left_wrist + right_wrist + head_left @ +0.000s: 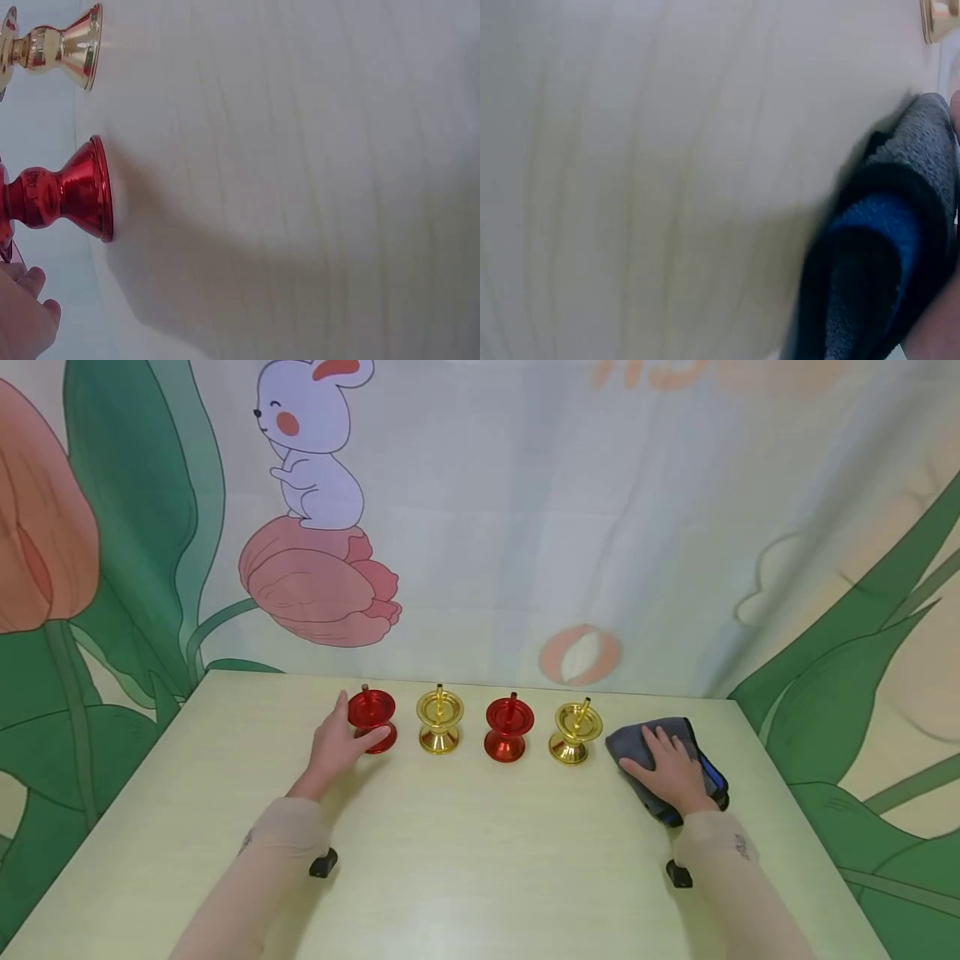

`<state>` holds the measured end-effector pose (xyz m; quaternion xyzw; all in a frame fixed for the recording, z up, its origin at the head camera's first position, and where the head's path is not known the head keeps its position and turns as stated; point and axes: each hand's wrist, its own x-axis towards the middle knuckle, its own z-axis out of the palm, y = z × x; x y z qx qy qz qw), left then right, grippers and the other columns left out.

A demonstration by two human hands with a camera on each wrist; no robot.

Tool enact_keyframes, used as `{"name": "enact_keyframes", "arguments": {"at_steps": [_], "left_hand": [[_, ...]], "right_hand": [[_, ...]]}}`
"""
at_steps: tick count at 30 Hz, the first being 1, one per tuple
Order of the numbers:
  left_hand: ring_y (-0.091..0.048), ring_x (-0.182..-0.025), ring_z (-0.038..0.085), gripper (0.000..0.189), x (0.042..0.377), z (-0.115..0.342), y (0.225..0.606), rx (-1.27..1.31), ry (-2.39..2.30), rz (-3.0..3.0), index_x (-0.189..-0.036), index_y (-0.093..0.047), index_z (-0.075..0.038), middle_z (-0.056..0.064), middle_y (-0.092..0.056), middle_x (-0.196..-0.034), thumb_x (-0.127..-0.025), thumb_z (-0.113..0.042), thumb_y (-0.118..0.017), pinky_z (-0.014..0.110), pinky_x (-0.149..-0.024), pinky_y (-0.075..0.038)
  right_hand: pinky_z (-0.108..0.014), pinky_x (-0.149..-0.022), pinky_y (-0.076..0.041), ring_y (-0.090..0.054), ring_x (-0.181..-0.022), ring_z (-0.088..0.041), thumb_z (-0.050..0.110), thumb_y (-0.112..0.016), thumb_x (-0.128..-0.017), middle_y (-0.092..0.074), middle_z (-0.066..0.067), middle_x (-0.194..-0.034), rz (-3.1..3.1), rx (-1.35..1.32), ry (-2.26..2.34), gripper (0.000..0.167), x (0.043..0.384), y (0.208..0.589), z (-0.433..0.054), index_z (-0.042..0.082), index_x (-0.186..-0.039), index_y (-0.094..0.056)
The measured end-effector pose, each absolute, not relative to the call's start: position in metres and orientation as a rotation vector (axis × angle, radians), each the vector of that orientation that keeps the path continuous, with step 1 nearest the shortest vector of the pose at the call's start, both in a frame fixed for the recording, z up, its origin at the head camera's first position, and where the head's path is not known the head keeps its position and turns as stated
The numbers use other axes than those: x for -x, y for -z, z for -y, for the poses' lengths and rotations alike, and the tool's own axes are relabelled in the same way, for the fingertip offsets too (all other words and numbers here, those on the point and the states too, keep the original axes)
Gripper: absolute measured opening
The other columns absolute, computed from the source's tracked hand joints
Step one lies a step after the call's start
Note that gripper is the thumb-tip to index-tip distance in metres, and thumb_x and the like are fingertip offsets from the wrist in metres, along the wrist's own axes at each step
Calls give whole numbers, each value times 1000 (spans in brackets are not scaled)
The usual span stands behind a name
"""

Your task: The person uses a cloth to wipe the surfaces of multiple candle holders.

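Observation:
A shiny red candle holder [372,708], with a dish on a flared foot and a short stem rising from its middle, stands upright at the left end of a row. My left hand [337,745] is beside it, fingers at its left and thumb stretched across its front; contact is hard to tell. In the left wrist view this red holder [56,196] shows its foot on the table, with part of the hand [26,311] near its dish. My right hand [670,772] rests with spread fingers on a folded grey cloth [630,743] with black edging and a blue layer [885,217].
Rightward along the row stand a gold candle holder [439,710], another red one [509,718] and another gold one [577,723]. They are on a pale wooden table [480,860]. Behind its back edge hangs a printed curtain [480,527].

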<state>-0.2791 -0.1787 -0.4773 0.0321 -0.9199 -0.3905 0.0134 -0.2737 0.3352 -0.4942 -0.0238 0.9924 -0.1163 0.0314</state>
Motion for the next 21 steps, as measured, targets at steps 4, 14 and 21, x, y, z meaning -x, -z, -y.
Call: {"name": "enact_keyframes", "arguments": {"at_steps": [4, 14, 21], "left_hand": [[-25, -128, 37, 102, 281, 175, 477, -133, 1228, 2860, -142, -1, -4, 19, -23, -143, -75, -52, -61, 51, -94, -38], [-29, -126, 37, 100, 282, 172, 479, -227, 1234, 2863, -142, -4, -2, 20, -27, -141, -76, -51, -60, 51, -95, -38], [-26, -128, 36, 100, 284, 171, 481, -276, 1375, 2829, -142, 1, -4, 20, -25, -142, -77, -47, -61, 50, -96, -37]], "right_hand": [[-72, -90, -14, -10, -128, -50, 67, -42, -78, -14, -25, -144, -3071, 57, 343, 89, 274, 498, -334, 11, -142, -15], [-74, -88, -16, -10, -128, -50, 63, -49, -76, -17, -24, -144, -3049, 32, 313, 87, 274, 502, -332, 10, -140, -24], [-74, -87, -18, -13, -128, -47, 46, -55, -81, -22, -24, -142, -3068, -22, 355, 72, 276, 502, -328, 5, -135, -32]]}}
